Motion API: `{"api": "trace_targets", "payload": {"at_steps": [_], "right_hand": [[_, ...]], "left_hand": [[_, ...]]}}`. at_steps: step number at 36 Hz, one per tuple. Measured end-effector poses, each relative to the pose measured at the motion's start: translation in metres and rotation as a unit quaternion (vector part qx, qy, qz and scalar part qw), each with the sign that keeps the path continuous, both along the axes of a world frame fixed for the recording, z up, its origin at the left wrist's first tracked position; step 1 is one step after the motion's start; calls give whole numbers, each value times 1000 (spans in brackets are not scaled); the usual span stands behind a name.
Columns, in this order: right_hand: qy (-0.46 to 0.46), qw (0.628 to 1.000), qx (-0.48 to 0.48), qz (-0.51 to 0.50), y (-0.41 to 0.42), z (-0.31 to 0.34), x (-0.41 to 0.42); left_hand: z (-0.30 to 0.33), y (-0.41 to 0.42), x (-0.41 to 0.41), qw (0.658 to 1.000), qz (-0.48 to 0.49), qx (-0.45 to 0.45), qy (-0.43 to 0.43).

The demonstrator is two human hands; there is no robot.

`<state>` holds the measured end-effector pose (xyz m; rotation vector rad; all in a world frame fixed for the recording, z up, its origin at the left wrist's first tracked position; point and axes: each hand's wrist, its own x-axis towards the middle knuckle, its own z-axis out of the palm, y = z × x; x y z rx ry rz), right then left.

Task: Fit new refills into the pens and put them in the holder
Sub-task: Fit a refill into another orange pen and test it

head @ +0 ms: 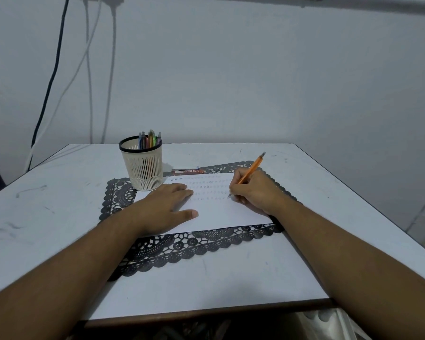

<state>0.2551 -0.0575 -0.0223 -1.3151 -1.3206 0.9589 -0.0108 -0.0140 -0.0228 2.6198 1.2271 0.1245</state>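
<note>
My right hand (pixel 253 192) grips an orange pen (pixel 252 169) in a writing hold, its tip touching the white paper (pixel 216 214). Rows of small scribbles cover the paper's upper part. My left hand (pixel 167 207) lies flat on the paper's left side, fingers straight. A cream mesh pen holder (pixel 144 165) with a black rim stands just beyond my left hand, with several coloured pens (pixel 149 139) upright in it. A reddish refill packet (pixel 188 171) lies behind the paper.
A black lace placemat (pixel 182 246) lies under the paper on the white table (pixel 59 192). The table's brown front edge is near me. Cables (pixel 59 57) hang on the wall at the back left.
</note>
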Motion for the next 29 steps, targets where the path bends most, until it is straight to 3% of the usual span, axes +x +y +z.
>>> {"api": "trace_targets", "payload": {"at_steps": [29], "right_hand": [[-13,1000,-5,-5,-5,2,0]], "left_hand": [[-3,3,0,1000,1,-1,-5]]}}
